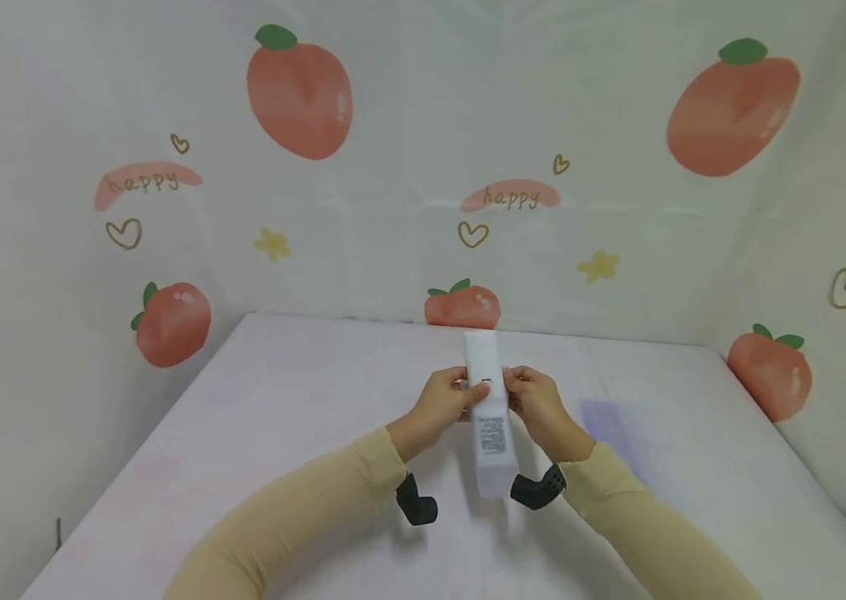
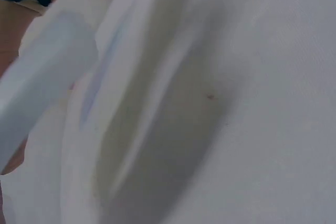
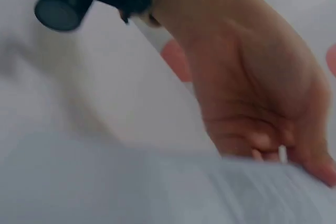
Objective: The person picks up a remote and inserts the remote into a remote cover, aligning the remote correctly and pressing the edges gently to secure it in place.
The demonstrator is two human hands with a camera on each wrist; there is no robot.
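A long white box-like object [image 1: 493, 467] with a block of small dark print is held up in front of the body, over the table. My left hand [image 1: 436, 406] grips its left side, the thumb lying across the printed face. On the opposite edge my right hand [image 1: 543, 408] pinches it, with most fingers hidden behind. In the left wrist view the pale, blunt end of the object [image 2: 52, 72] shows at the left. The right wrist view has the right hand [image 3: 257, 72] at the object's edge, with the blurred white face [image 3: 131, 187] below.
A white cloth-covered table [image 1: 302, 400] spreads around both hands, with a faint purple patch [image 1: 610, 425] at the right. Behind it hangs a white curtain [image 1: 392, 250] printed with peaches, hearts and flowers. Black wrist cameras [image 1: 417, 502] hang beneath both sleeves.
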